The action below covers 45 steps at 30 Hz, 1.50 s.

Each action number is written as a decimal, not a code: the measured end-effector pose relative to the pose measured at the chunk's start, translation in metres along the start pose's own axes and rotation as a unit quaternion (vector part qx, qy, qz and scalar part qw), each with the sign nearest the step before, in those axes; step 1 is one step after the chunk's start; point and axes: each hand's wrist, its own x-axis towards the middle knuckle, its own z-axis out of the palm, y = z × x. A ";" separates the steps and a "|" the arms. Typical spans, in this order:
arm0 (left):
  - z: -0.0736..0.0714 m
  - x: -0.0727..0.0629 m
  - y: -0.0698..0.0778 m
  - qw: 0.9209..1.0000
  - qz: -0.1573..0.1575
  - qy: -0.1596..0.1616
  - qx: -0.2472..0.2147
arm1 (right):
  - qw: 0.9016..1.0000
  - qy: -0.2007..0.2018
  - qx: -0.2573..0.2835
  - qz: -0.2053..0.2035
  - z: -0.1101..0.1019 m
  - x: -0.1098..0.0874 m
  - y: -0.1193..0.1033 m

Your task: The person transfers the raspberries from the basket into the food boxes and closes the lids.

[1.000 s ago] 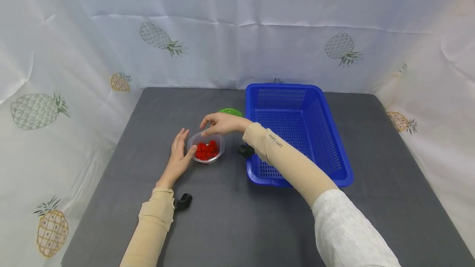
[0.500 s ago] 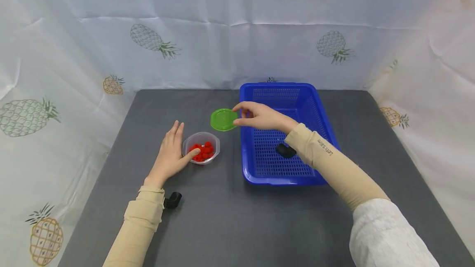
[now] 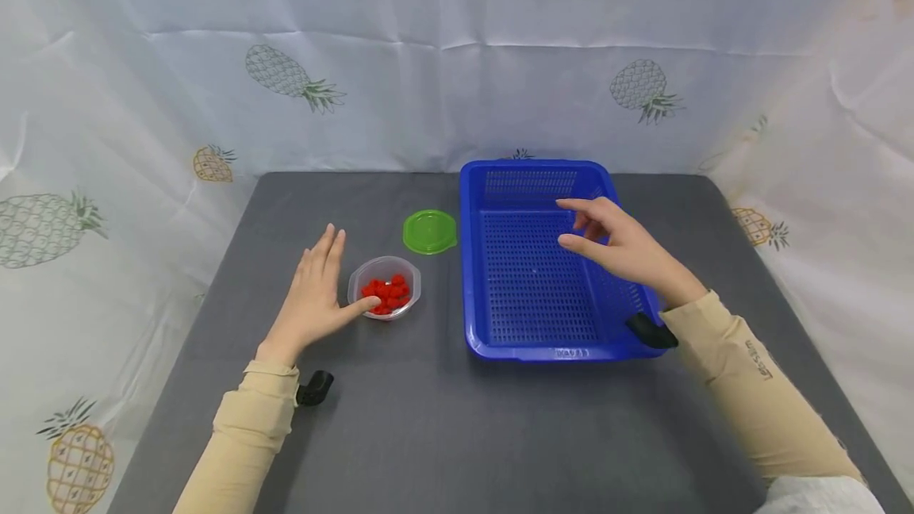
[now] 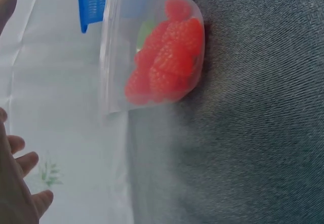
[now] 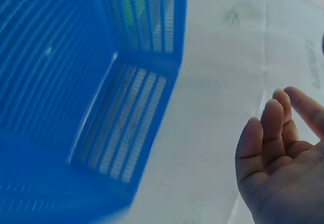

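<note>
A clear plastic container (image 3: 360,272) stands on the table with several red raspberries (image 3: 385,293) in it. Beside it on the left is my left hand (image 3: 307,304), its fingers straight and the thumb reaching over the near part of the container. In the left wrist view the container's wall (image 4: 116,74) is close to the camera, apart from the fingertips seen at the left. The green lid (image 3: 429,232) lies flat behind the container. Over the right side of the blue basket (image 3: 535,284) hovers my right hand (image 3: 631,252), fingers loosely bent, holding nothing.
The blue basket takes up the table right of the lid, with slotted walls (image 5: 152,16). Black wrist cameras sit at the left wrist (image 3: 315,389) and the right wrist (image 3: 650,331). A pineapple-print curtain (image 3: 443,101) hangs behind the grey table (image 3: 457,435).
My right hand has moved from above the container to the right, leaving the green lid lying beside the basket. My left hand has shifted slightly left, its fingers staying straight.
</note>
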 end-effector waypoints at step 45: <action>-0.006 -0.007 0.005 1.000 0.023 0.021 0.005 | 0.997 0.073 -0.010 0.037 -0.011 -0.059 0.030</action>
